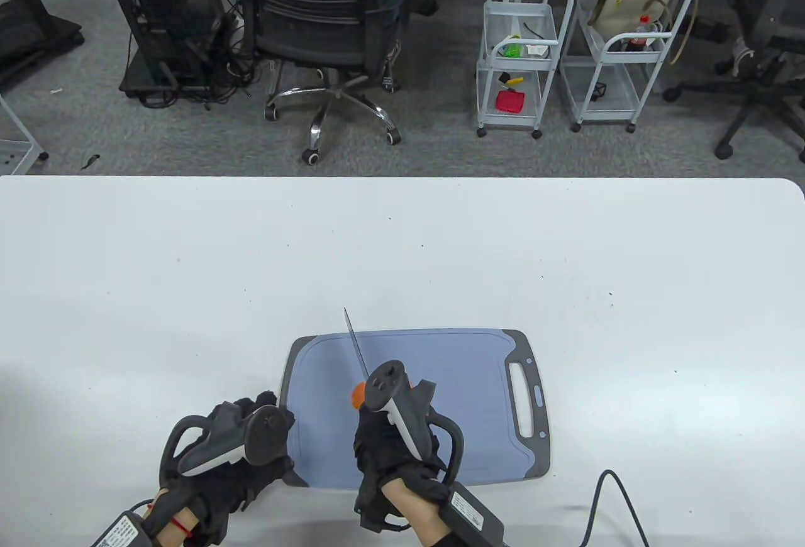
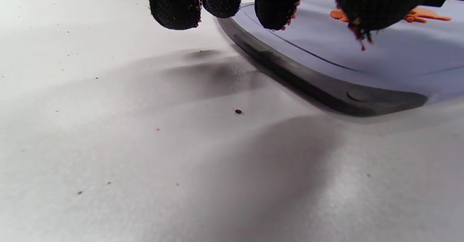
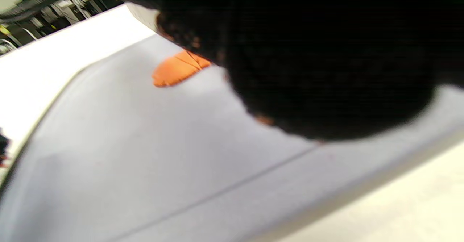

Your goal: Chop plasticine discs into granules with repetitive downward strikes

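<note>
A blue-grey cutting board [image 1: 453,371] lies near the table's front edge. An orange plasticine disc [image 1: 358,393] with cut lines sits on it, mostly hidden under my right hand; it also shows in the right wrist view [image 3: 174,70] and as orange pieces in the left wrist view [image 2: 422,15]. My right hand [image 1: 387,440] grips a knife, its thin blade [image 1: 356,346] pointing away and up-left over the board. My left hand [image 1: 236,440] rests at the board's left edge [image 2: 308,82], with its fingertips [image 2: 174,6] over the table and rim; it holds nothing I can see.
The white table [image 1: 188,270] stretches wide around the board. The board's handle slot [image 1: 522,399] is on its right end. A black cable [image 1: 604,497] runs at the front right. Chairs and wire carts stand on the floor beyond the table.
</note>
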`<state>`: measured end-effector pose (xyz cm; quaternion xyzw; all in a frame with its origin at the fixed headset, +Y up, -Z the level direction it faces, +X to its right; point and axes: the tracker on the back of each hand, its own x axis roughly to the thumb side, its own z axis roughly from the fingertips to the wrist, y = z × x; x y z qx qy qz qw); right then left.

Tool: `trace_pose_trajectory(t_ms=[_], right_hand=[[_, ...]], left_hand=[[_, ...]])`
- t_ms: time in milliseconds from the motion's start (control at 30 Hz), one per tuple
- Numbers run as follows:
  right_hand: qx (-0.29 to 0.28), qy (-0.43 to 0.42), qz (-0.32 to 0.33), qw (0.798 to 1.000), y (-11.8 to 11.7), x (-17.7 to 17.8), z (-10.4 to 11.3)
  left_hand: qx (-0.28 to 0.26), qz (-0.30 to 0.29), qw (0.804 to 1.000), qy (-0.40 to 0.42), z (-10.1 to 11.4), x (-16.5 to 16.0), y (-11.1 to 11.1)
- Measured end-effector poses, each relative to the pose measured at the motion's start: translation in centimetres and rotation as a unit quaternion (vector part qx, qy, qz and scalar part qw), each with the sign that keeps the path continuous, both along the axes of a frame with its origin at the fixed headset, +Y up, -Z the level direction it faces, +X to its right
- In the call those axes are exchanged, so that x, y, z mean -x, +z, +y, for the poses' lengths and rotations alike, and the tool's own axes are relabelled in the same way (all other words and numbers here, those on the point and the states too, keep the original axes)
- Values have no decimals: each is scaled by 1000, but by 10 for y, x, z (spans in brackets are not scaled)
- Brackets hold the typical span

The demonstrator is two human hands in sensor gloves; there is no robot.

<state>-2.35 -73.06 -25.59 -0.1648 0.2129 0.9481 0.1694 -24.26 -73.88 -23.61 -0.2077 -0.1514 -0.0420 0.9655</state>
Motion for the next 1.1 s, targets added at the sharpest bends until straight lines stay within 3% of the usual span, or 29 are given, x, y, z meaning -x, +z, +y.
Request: trace_pose_trajectory(t_ms=[33,100,167,200,333,500,667,800,933,1000,1100], right_hand=[[23,0,0,1000,-1,0,-6],[-12,73,14,997,-1,7,-6],[-39,54,15,998,-6,9,-12],[-15,40,11,999,-10,9,-11],[-20,22,13,999,-14,1,-8],[-63,30,27,997,5,5,10],[-24,66,32,997,1,15,0],[11,33,30,999,-14,9,-10],[-43,67,34,996,-23,24,-12],[-39,44,34,998,-25,18,-8],[-61,12,28,998,-9,7,5]], left_hand=[[1,0,1000,0,0,0,0],[1,-1,1000,3,-1,-1,0],[5,0,1000,3,-2,-2,0],[7,0,1000,0,-3,-1,0],[8,-2,1000,0,-2,-2,0],[6,-2,1000,1,-2,-2,-1],[12,-6,1000,-3,-5,-2,0],[13,-5,1000,-3,-5,-2,0],[23,-4,1000,-5,-9,-3,-1],[22,-1,1000,-1,-7,-3,0],[5,5,1000,8,-1,1,0]])
